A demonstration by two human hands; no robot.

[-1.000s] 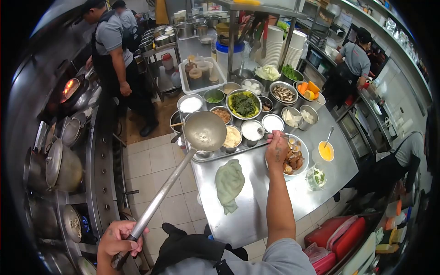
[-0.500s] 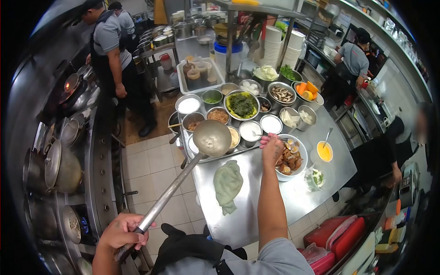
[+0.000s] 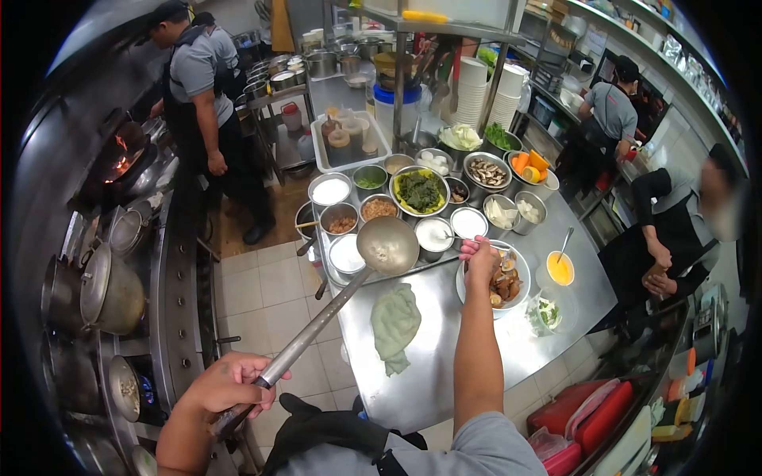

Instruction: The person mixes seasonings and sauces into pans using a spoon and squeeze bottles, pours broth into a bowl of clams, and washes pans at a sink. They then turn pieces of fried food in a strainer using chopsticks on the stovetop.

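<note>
My left hand (image 3: 242, 385) is closed around the dark grip of a long metal ladle (image 3: 325, 317). Its round bowl hangs over the near edge of the ingredient containers, with a little pale matter inside. My right hand (image 3: 479, 260) has its fingers pinched on a thin metal spoon (image 3: 454, 236), whose far end reaches to a metal container of white powder (image 3: 434, 231). Under that hand stands a white bowl (image 3: 520, 300) of brown chunks and shell-like pieces, partly hidden by my wrist. A green cloth (image 3: 395, 325) lies on the steel table between my arms.
Metal containers of mushrooms (image 3: 487, 171), leafy greens (image 3: 421, 190) and others crowd the steel table (image 3: 429, 397). A cup of yellow liquid (image 3: 560, 268) and a clear tub (image 3: 548, 312) stand right. Stove burners and a lidded pot (image 3: 111, 289) line the left. Several co-workers stand around.
The ladle bowl has shifted right and slightly down, and my left hand has moved right with it. My right hand has moved slightly right and down. Flames at the far wok have grown.
</note>
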